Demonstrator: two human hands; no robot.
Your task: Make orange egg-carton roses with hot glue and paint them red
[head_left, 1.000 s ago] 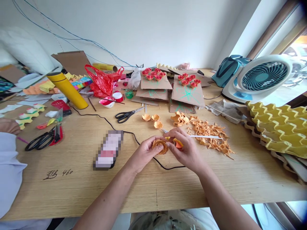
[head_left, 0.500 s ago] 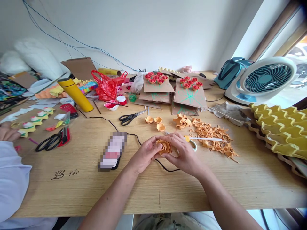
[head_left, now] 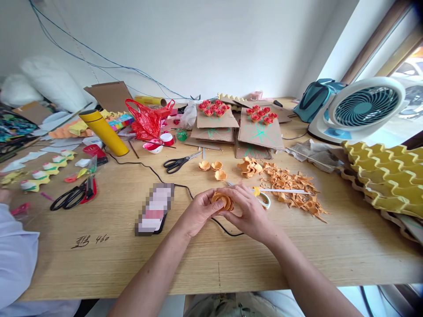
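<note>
An orange, layered petal flower (head_left: 223, 200) is held between my two hands above the table (head_left: 132, 268). My left hand (head_left: 202, 212) grips its left side, the thumb lying across the petals. From the right, my right hand (head_left: 245, 207) curls round it with fingers over its top and thumb at its lower edge. Just beyond are three small orange cups, one of them nearest (head_left: 220, 175). A torn orange piece (head_left: 250, 167) and a heap of orange scraps (head_left: 294, 187) lie to the right. White-handled scissors (head_left: 265, 200) sit partly behind my right hand.
A phone (head_left: 154, 209) and black scissors (head_left: 180, 164) lie left of my hands, with a black cable (head_left: 188, 189) passing between. Yellow egg trays (head_left: 383, 176) and a fan (head_left: 366, 108) stand right. Red flowers (head_left: 214, 108) rest on cardboard behind. Another person's sleeve (head_left: 16, 255) is far left.
The flower has shifted slightly and turned between my fingers, with both hands still round it. The other person's hand at the far left has drawn back toward the frame edge.
</note>
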